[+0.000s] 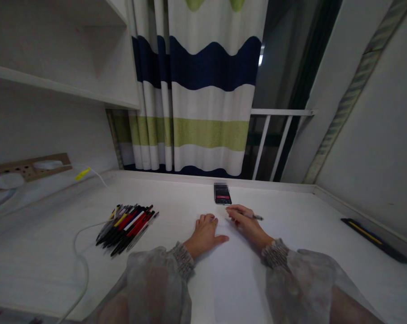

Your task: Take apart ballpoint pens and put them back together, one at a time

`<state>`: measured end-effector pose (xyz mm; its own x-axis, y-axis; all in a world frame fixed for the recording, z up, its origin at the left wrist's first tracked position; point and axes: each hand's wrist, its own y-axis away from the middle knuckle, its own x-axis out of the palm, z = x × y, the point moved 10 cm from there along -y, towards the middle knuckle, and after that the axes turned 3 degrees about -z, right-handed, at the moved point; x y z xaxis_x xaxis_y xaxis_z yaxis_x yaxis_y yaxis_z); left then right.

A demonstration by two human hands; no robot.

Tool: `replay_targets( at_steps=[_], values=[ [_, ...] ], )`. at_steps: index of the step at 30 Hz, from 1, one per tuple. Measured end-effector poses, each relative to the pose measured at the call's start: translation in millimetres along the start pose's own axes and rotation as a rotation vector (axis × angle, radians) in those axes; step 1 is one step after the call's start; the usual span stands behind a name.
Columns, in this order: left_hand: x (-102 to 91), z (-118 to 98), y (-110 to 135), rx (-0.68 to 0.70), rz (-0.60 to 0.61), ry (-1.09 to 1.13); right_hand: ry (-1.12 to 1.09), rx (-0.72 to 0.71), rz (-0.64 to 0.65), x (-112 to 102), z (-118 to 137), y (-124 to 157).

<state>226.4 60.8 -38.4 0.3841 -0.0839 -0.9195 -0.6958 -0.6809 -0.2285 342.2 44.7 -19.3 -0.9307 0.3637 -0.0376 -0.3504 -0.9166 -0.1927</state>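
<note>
A sheet of white paper (237, 274) lies on the white desk (176, 198) in front of me. My left hand (205, 235) rests flat on the paper's left side, thumb spread out and nothing held. In my right hand (246, 223) a pen (258, 217) is gripped, its back end sticking out to the right. The fingers hide most of the pen, and its tip is too small to make out. Just beyond my hands lies a phone (222, 193) with its screen lit.
A heap of pens (129, 228) lies to the left, beside a white cable (85, 261). A power strip (28, 170) with plugs is on the left wall. A long dark object with a yellow stripe (373, 240) lies at right. A striped curtain (210, 103) hangs behind.
</note>
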Motion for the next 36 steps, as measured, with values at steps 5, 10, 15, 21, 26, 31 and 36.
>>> replay_targets(
  at_steps=[5,10,15,21,26,31,36],
  values=[
    [1.0,7,-4,-0.014,0.018,0.024,-0.106,0.026,-0.097,-44,20,10],
    [-2.4,19,-6,0.033,-0.021,0.051,-0.085,0.021,-0.196,-92,26,22],
    [-4.9,27,-7,0.074,-0.048,0.062,-0.068,-0.076,-0.208,-109,40,23],
    [-3.3,28,-9,0.072,-0.038,0.042,0.016,-0.092,-0.194,-113,40,20],
    [-0.1,32,-10,0.084,-0.039,0.024,0.146,-0.091,-0.214,-136,32,17],
    [-2.7,33,-11,0.070,-0.016,0.022,0.751,0.050,-0.436,-226,15,15],
    [-9.7,34,-10,0.032,0.004,0.023,1.265,0.167,-0.492,-307,7,22]
  ],
)
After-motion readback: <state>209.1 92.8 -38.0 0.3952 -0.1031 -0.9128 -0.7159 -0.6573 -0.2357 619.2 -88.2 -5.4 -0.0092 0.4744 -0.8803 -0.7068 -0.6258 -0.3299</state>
